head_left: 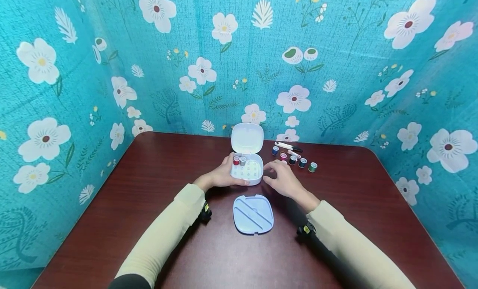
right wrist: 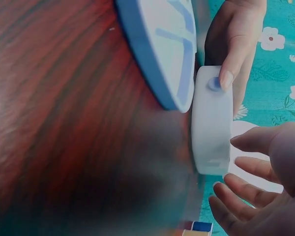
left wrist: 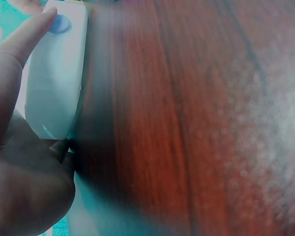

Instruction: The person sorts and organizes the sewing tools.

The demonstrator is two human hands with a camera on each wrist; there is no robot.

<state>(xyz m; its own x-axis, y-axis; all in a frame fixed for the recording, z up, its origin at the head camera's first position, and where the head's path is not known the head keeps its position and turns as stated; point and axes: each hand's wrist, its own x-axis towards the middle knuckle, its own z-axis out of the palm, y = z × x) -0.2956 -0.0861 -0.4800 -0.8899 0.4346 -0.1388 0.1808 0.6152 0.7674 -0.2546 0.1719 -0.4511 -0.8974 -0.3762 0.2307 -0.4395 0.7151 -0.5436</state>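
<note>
A white sewing box stands with its lid raised. A red thread spool and a grey one stand side by side at the back left among rows of small pegs. My left hand grips the box's left side, its thumb on the front near a round bluish button. Close by the box's right wall is my right hand, with loosely bent fingers, spread apart and holding nothing in the right wrist view. Nearer me lies a pale blue tray with diagonal ridges.
Right of the box stand several loose thread spools, among them a blue one, a black one and a green one. A slim white-and-black tool lies behind them. Flowered teal cloth hangs round the brown table.
</note>
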